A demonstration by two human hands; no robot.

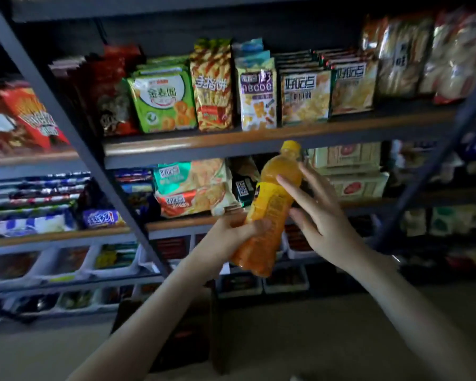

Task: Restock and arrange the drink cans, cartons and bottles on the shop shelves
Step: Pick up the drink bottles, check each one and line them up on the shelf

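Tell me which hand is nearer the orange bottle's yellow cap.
Right. The right hand has straight fingers by the orange bottle at its shoulder, just under the yellow cap; the left hand grips it low on its body, farther away.

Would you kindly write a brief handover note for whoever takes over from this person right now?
Left hand grips the lower half of the orange drink bottle, tilted, cap up.
Right hand open, fingers spread at the bottle's upper half; contact unclear.
The bottle is held in front of the shelves, which hold snack packets.
Done: bottle in hand. Left: set it on a shelf; no drinks spot in view.
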